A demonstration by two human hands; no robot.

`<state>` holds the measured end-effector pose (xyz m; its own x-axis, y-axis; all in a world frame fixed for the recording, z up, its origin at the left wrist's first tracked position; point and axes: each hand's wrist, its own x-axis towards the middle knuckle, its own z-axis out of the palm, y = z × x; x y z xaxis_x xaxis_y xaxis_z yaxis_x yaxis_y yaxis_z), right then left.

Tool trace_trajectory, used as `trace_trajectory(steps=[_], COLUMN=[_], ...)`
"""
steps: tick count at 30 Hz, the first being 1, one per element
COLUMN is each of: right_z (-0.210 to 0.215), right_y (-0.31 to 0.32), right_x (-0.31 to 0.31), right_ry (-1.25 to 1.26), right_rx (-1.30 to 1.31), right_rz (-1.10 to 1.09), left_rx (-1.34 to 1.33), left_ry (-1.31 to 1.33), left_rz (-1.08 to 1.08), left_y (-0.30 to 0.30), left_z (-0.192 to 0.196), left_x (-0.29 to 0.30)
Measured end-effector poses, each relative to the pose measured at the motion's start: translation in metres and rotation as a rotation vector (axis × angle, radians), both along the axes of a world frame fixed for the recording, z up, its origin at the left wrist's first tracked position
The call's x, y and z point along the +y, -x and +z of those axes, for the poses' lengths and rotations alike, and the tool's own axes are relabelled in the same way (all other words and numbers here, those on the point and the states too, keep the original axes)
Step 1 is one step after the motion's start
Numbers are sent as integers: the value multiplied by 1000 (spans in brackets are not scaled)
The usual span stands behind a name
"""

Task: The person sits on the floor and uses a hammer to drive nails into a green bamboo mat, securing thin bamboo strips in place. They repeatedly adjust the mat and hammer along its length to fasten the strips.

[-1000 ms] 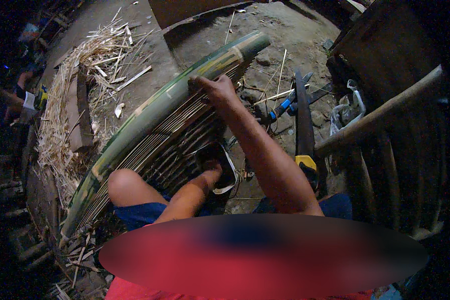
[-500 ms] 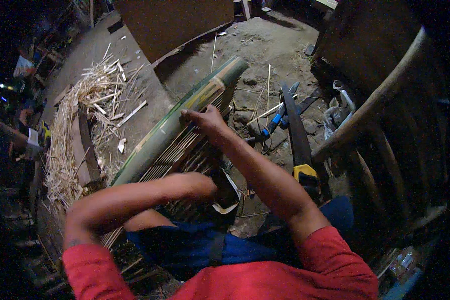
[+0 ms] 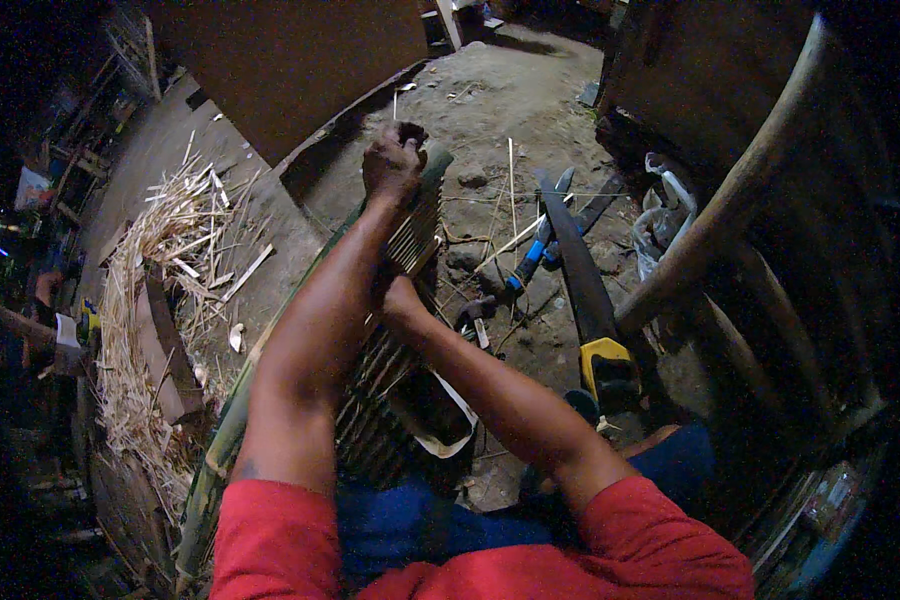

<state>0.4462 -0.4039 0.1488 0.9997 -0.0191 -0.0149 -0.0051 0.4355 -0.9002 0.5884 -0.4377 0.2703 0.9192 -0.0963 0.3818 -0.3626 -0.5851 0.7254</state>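
Observation:
A long green bamboo pole [image 3: 228, 435] slants away from me, with many thin slats [image 3: 410, 238] set side by side along its right side. My left hand [image 3: 394, 170] is at the pole's far end, its fingers curled in a fist. Something dark shows at the top of that fist, too unclear to name. My right hand [image 3: 398, 298] is lower down, over the slats, close beside the left forearm. That forearm hides its fingers. A pale curved strip [image 3: 448, 440] lies below the right forearm.
On the ground to the right are a handsaw [image 3: 610, 368] with a yellow handle, a blue-handled tool [image 3: 532, 255] and a plastic bag [image 3: 663, 222]. A curved wooden rail [image 3: 745, 180] rises beyond them. At left lie a heap of shavings [image 3: 160, 250] and a wood block [image 3: 165, 350].
My left hand has swung up and away to the pole's far end. The right hand has come back from the pole to the slats. The pole now stands steeper in view.

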Motion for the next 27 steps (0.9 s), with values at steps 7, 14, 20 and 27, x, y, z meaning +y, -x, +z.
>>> trace_trajectory(steps=[7,14,20,27], right_z=[-140,-200,-87,132], right_y=[109,170,128,66], right_x=[-115,-129,-148,-193], right_ry=[1255,1452,847,1114], right_rx=[481,522,246,-446], right_rz=[-112,-54,-271,-409], left_rx=[107,217,157,-41], left_ry=[0,-35,-13,-167], left_rz=[-128,-83,-82,-35], left_y=[2,0,6,14], left_z=[10,6,7,6], left_x=[7,4,1,0])
